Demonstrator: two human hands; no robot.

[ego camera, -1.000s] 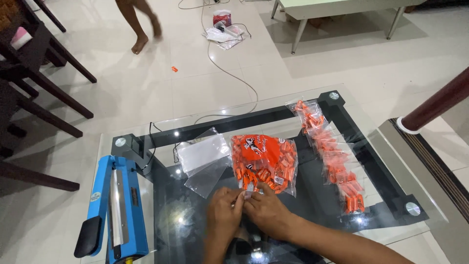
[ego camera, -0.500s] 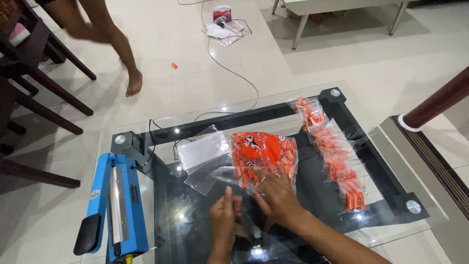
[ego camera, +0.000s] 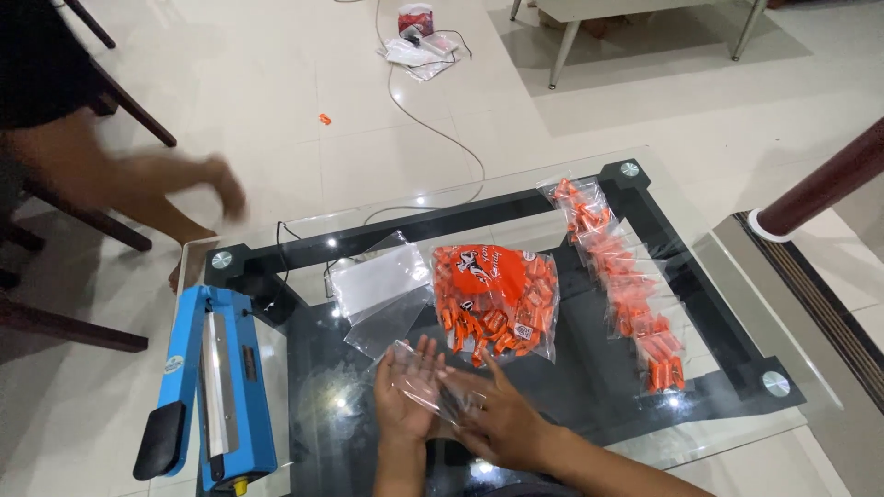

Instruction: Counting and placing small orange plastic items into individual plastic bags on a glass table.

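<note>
My left hand [ego camera: 402, 398] and my right hand [ego camera: 502, 419] hold a small clear plastic bag [ego camera: 435, 381] between them, low over the glass table [ego camera: 304, 230]. The left hand lies palm up under the bag; the right hand's fingers rest on its right end. Just beyond my fingers lies a large clear pack of orange wrapped sweets [ego camera: 494, 299]. A stack of empty clear bags [ego camera: 380, 291] lies to its left.
A blue hand-lever heat sealer [ego camera: 212, 387] stands at the table's left edge. A row of small filled sweet bags [ego camera: 619, 267] runs along the right side. Another person's arm and hand [ego camera: 147, 184] reach in at the left. Dark chair legs, a cable and a bench stand on the tiled floor.
My hands moved apart from the sweet pack and now spread a clear bag between them. The other person walked closer, and their arm is now beside the table.
</note>
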